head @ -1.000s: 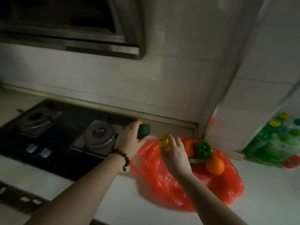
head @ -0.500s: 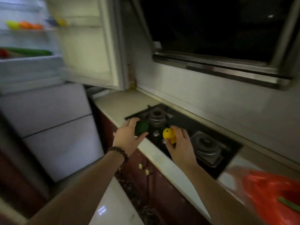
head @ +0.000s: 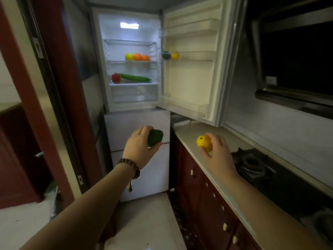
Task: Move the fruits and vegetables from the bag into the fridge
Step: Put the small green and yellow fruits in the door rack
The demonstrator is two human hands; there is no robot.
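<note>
My left hand grips a dark green fruit in front of the fridge's lower drawers. My right hand holds a yellow fruit above the counter's near end. The fridge stands open straight ahead with its light on. Its middle shelf carries a yellow-green fruit and two oranges. The shelf below has a red pepper and a long cucumber. A door rack holds a dark fruit and a yellow one. The bag is out of view.
The fridge door swings right and overhangs the pale counter. A black gas hob sits on the counter to the right, with red cabinets below. A dark red door frame rises at left. Light floor tiles lie ahead.
The view has swung left from the red bag and the hob to face the open fridge. Both hands have kept their fruits and now reach toward the fridge.
</note>
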